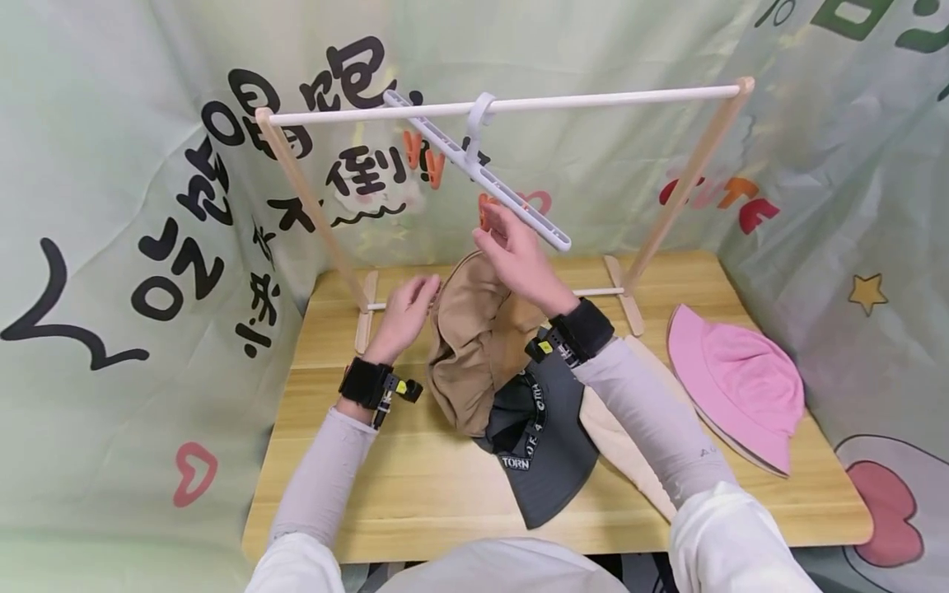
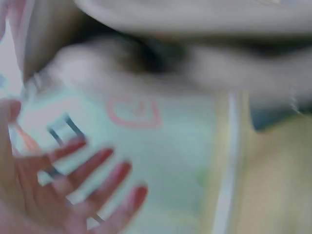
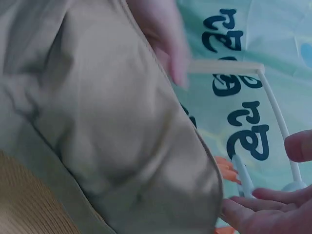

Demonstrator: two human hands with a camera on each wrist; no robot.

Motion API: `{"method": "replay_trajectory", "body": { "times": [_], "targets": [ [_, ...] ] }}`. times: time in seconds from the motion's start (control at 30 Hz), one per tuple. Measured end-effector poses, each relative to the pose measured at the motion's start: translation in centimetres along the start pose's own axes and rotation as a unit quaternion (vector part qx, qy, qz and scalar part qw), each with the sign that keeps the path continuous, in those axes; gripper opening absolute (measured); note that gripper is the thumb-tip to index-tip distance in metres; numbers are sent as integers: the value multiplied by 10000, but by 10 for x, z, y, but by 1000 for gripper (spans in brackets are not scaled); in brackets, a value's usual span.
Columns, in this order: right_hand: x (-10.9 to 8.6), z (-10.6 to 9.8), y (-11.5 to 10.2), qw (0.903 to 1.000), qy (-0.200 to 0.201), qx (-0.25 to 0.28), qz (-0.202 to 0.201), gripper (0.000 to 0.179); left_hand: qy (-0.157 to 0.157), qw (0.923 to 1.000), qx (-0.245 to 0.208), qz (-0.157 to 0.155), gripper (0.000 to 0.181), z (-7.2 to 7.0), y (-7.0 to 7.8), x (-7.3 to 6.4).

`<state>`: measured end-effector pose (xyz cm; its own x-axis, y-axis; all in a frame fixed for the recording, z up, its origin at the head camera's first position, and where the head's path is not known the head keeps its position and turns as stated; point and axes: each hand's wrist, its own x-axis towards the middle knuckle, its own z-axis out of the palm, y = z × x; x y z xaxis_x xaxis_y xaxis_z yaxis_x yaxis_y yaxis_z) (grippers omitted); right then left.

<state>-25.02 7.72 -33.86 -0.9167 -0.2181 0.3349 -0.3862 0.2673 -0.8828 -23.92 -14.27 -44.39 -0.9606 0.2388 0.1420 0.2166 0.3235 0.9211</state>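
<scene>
Two loosely spread, empty grips: left grip (image 1: 404, 317) beside, right grip (image 1: 519, 259) near upper brim of brown hat (image 1: 463, 346), below hanger (image 1: 472, 167), toward back edge of counter (image 1: 415, 494); pink hat (image 1: 741, 379) along right edge.

In the head view, the black left wrist strap (image 1: 363, 382) sits at 8 o'clock, with a small black camera (image 1: 411, 391) jutting toward its 3 o'clock beside a yellow patch and silvery fittings. The right wrist strap (image 1: 587, 329), also black, carries a matching yellow-marked unit (image 1: 539, 347) at its 8 o'clock. Snug pale grey-lilac sleeves (image 1: 656, 420), creased, cover the forearms; small dark lettering marks the right one at 4 o'clock. Looser white sleeves (image 1: 734, 535) overlap them, and a whitish top (image 1: 511, 568) shows at 6 o'clock.
</scene>
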Motion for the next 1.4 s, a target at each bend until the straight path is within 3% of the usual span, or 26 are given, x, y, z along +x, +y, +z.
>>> {"method": "replay_trajectory", "body": {
  "times": [0.17, 0.33, 0.43, 0.57, 0.73, 0.93, 1.1, 1.23, 1.3, 1.4],
  "targets": [
    [4, -13, -7, 9887, 27, -1493, 157, 37, -769, 9929, -695, -586, 54, 7, -54, -11],
    [7, -24, -12, 9761, -132, -2169, 96, 22, -929, 9911, -407, -861, 43, 23, -90, -20],
    [13, -29, -12, 9700, -275, -2413, -99, 16, -985, 9917, -186, -808, 38, 34, -103, -24],
    [24, -36, -13, 9569, -593, -2839, -119, 17, -1032, 9926, 224, -604, 33, 49, -106, -25],
    [36, -47, -10, 9400, -884, -3286, 227, 27, -1052, 9879, 769, -842, 32, 69, -102, -22],
    [42, -62, -4, 9188, -1081, -3741, 649, 30, -1038, 9753, 1513, -1231, 34, 92, -95, -16],
    [42, -77, -4, 9034, -1224, -4045, 720, 35, -1147, 9633, 2086, -1242, 29, 109, -92, -13],
    [39, -86, -2, 9087, -997, -4006, 626, 39, -1032, 9535, 2649, -1003, 25, 120, -97, -12],
    [36, -88, 1, 9224, -736, -3724, 708, 39, -1015, 9521, 2752, -861, 18, 124, -101, -12],
    [32, -89, 6, 9568, -532, -2619, 1147, 27, -1143, 9594, 2498, -636, 26, 126, -100, -13]
  ]
}}
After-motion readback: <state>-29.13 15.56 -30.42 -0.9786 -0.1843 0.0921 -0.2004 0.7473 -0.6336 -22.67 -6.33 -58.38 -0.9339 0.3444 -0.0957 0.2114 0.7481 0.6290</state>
